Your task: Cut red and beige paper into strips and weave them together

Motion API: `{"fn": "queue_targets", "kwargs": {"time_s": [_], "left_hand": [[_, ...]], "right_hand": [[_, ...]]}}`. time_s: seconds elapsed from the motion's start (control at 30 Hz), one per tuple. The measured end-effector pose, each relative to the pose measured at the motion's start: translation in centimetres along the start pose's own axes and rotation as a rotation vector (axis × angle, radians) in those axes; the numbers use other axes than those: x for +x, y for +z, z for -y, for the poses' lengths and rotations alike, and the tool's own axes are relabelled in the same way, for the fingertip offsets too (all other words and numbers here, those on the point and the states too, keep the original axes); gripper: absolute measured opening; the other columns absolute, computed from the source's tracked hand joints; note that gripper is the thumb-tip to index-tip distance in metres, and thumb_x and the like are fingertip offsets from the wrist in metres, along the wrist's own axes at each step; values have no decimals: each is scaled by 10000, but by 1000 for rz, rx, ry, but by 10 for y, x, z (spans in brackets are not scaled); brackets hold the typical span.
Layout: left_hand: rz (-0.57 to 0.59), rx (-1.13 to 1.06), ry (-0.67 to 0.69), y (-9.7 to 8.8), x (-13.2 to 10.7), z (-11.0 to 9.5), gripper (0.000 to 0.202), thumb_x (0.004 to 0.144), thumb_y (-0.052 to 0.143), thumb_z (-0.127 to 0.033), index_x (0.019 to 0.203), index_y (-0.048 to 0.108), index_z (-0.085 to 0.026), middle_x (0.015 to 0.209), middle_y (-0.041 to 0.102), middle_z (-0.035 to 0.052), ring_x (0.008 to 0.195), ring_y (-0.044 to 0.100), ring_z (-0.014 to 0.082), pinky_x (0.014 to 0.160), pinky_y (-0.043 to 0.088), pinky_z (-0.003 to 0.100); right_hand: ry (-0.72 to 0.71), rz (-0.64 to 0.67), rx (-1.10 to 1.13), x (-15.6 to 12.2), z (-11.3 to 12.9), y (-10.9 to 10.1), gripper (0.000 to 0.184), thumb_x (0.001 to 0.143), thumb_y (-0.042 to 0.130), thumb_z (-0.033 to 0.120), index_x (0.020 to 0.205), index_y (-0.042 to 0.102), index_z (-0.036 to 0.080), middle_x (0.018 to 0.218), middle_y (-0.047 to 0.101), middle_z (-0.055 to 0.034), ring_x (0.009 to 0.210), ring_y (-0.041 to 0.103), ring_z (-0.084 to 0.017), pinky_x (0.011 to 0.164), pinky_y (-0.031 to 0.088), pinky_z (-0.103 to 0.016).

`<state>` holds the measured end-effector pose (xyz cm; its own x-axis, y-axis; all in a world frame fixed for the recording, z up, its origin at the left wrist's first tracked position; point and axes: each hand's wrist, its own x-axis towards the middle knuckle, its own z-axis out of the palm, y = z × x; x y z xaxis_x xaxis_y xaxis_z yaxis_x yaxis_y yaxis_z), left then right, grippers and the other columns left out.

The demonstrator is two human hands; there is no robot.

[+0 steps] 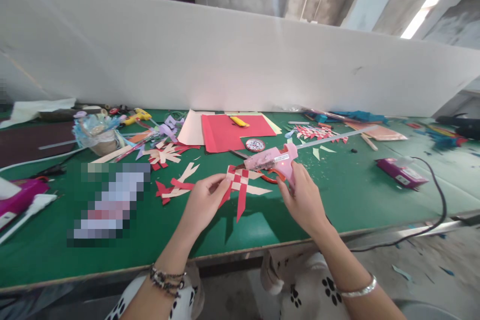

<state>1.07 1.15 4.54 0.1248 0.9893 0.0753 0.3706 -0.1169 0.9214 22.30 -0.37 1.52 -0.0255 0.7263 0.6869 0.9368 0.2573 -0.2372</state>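
My left hand [210,197] pinches a woven piece of red and cream paper strips [240,178] above the table, its loose strip ends hanging down and to the right. In my right hand [305,197] is a pink glue gun [279,159], gripped by its handle, with a long clear glue stick [330,137] out of its back. The gun's nozzle points left and reaches the upper edge of the woven paper; whether it touches cannot be made out. Behind the gun, orange-handled scissors [268,177] lie partly hidden. More woven paper strips [174,189] lie left of my left hand.
On the green table [356,200], red paper sheets [225,132] lie at the back under a yellow cutter [239,121]. A round patterned tin [255,145] sits before them. Right are a purple box [401,172] and black cable [444,195]; a yellow glue gun [137,116] lies back left.
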Motion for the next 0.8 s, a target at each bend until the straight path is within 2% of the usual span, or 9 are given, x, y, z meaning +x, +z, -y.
{"fn": "queue_targets", "kwargs": {"time_s": [0.3,0.5,0.6,0.7,0.77,0.8], "left_hand": [[39,-59,-15,0,-1,-2,403,765,490,-510,872,670,-166,708,629,17,634,519,136,571,426,213],[39,-42,-1,0,0,0,396,766,491,-505,865,669,-166,682,610,11,615,502,127,555,407,209],[45,-5,-2,-1,0,0,393,772,477,-505,838,662,-165,645,587,1,586,493,121,537,388,210],[32,18,-4,-1,0,0,379,778,467,-499,815,647,-167,674,590,1,598,505,125,542,388,210],[36,49,0,-1,0,1,374,787,451,-496,795,637,-171,669,585,-1,609,510,130,551,388,212],[42,70,2,-1,1,2,374,792,443,-496,783,632,-174,657,580,-3,610,511,133,553,387,214]], "right_hand": [[25,-27,-16,0,0,2,372,858,421,373,1155,393,152,920,546,-123,810,557,-241,601,464,-333],[130,-41,-18,5,-8,0,401,835,435,440,1111,425,150,898,549,-113,807,545,-237,643,446,-339],[248,-41,-68,11,-36,-3,445,806,452,481,1085,447,135,954,560,-139,863,543,-254,704,435,-358],[458,29,-206,11,-79,-6,448,793,449,492,1032,486,115,943,579,-152,861,552,-264,696,424,-350],[611,122,-321,7,-107,-9,440,793,438,484,1016,504,110,921,592,-149,840,563,-270,681,420,-350],[669,210,-370,5,-117,-11,446,794,434,478,1025,511,104,928,595,-153,836,570,-273,670,421,-349]]}}
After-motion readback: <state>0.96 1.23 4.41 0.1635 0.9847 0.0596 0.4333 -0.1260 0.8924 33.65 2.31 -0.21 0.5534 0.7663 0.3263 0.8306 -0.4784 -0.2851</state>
